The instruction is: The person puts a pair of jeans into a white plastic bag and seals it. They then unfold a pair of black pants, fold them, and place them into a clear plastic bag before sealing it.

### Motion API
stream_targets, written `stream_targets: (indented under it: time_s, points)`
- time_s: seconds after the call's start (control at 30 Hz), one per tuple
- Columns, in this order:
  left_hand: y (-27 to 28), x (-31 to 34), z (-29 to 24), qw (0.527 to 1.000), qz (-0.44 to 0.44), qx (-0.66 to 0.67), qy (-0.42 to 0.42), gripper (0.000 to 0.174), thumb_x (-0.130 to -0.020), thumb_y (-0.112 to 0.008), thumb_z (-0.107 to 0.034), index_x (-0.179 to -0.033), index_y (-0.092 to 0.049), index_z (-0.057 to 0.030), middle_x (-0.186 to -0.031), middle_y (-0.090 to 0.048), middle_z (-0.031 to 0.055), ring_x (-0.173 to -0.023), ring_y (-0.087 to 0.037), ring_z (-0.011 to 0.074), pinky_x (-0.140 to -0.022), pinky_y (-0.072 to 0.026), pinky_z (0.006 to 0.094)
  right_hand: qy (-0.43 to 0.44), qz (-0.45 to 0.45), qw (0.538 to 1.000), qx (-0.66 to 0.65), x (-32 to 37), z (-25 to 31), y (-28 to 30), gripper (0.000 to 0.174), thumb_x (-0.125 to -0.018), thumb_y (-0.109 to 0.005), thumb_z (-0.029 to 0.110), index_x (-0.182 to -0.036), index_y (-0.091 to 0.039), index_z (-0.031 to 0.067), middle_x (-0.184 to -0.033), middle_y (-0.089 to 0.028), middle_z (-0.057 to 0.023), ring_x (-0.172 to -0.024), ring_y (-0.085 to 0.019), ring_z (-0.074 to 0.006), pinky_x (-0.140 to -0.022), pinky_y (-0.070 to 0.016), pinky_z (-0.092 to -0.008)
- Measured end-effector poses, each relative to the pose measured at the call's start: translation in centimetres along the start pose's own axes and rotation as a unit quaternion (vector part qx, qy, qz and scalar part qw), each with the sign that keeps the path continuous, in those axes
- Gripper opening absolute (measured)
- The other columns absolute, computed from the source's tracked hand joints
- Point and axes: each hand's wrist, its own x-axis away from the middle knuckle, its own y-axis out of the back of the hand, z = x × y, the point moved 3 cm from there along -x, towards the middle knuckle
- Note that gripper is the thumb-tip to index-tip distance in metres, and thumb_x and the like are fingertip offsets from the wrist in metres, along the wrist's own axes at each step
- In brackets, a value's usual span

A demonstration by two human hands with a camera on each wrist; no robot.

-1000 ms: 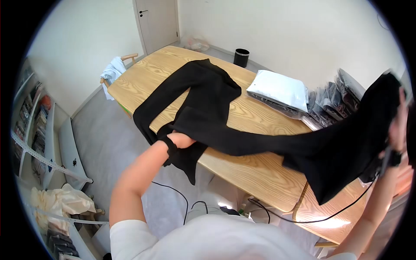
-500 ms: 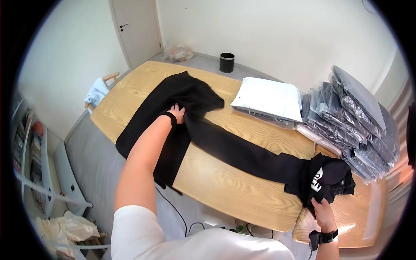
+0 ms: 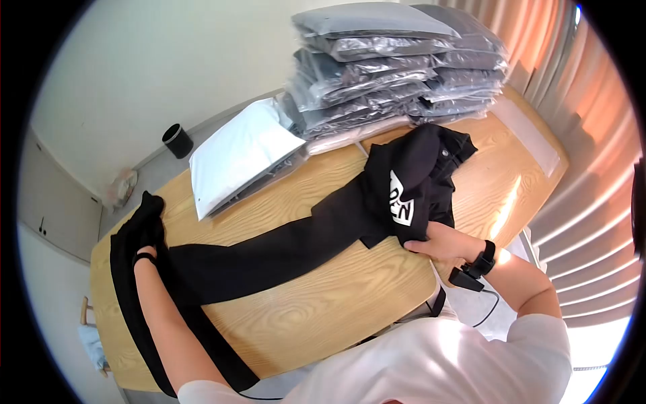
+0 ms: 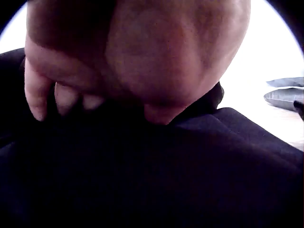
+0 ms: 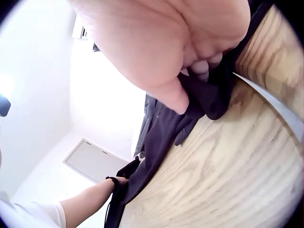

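A black garment (image 3: 269, 266) lies along the wooden table, one long narrow part stretching between my hands. Its right end is bunched, with white lettering (image 3: 402, 202) and a small round button showing. My right hand (image 3: 441, 242) pinches the near edge of this bunch between thumb and fingers; the right wrist view shows a fold of cloth in the grip. At the far left, my left hand (image 3: 144, 254) grips the garment's other end, its fingers mostly hidden by cloth. In the left wrist view, its thumb and fingers (image 4: 37, 102) dig down into the black fabric.
A white package (image 3: 245, 151) lies at the table's back edge. Beside it rises a tall stack of plastic-bagged dark clothes (image 3: 377, 67). A black bin (image 3: 177, 141) stands on the floor behind. Striped curtains (image 3: 572, 148) hang on the right.
My right hand has brought the lifted garment end down onto the table. My left hand has shifted on the cloth, fingers now sunk into it. The head view has swung right.
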Motion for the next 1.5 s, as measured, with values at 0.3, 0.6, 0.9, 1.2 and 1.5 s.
stream_targets:
  time_s: [0.3, 0.6, 0.9, 1.2, 1.5]
  points:
    - [-0.4, 2.9, 5.6, 0.911, 0.304, 0.191, 0.203, 0.03, -0.088, -0.054, -0.027, -0.102, -0.062, -0.002, -0.096, -0.062, 0.0145, -0.089, -0.058, 0.0246, -0.08, -0.0453, 0.0362, 0.019, -0.096, 0.901, -0.423, -0.9, -1.8, 1.4, 0.035, -0.094, -0.052, 0.027, -0.116, -0.055, -0.0005, -0.114, -0.059, -0.0066, -0.104, -0.054, -0.0143, -0.093, -0.0409, -0.0289]
    - [32.2, 7.4, -28.9, 0.921, -0.211, 0.229, -0.233, 0.029, -0.086, -0.051, 0.001, -0.115, -0.057, 0.0004, -0.116, -0.06, 0.0151, -0.108, -0.056, 0.0314, -0.094, -0.0413, 0.0332, 0.234, -0.218, 0.719, -0.617, 5.8, -2.8, 10.0, 0.021, -0.09, -0.044, 0.01, -0.103, -0.055, -0.0024, -0.109, -0.062, -0.0129, -0.102, -0.059, -0.0231, -0.093, -0.0455, -0.0353]
    - [41.2, 21.4, -49.0, 0.653, -0.313, 0.366, -0.584, 0.019, -0.079, -0.059, -0.004, -0.098, -0.059, -0.0035, -0.099, -0.063, 0.0158, -0.086, -0.062, 0.0339, -0.075, -0.0495, 0.0408, 0.164, -0.443, 0.668, -0.575, 22.4, -20.8, 17.8, 0.026, -0.089, -0.043, 0.012, -0.106, -0.057, -0.0021, -0.104, -0.064, -0.012, -0.098, -0.06, -0.0243, -0.092, -0.0443, -0.035]
    - [42.0, 25.3, -56.0, 0.58, -0.312, 0.436, -0.614, 0.014, -0.078, -0.057, -0.003, -0.092, -0.06, -0.0026, -0.094, -0.064, 0.0137, -0.082, -0.062, 0.0302, -0.073, -0.0489, 0.0377, 0.027, -0.403, 0.676, -0.616, 20.4, -26.2, 14.5, 0.027, -0.091, -0.057, 0.018, -0.111, -0.056, 0.001, -0.1, -0.066, -0.0089, -0.087, -0.066, -0.0214, -0.076, -0.0553, -0.035]
    - [40.7, 24.8, -58.5, 0.57, -0.307, 0.457, -0.61, 0.011, -0.077, -0.055, -0.002, -0.086, -0.061, -0.0017, -0.089, -0.064, 0.0116, -0.078, -0.061, 0.0264, -0.071, -0.0484, 0.0345, -0.017, -0.341, 0.728, -0.595, 20.4, -25.4, 13.0, 0.019, -0.091, -0.055, 0.012, -0.103, -0.058, -0.0023, -0.092, -0.067, -0.0115, -0.076, -0.067, -0.0208, -0.066, -0.0565, -0.0319]
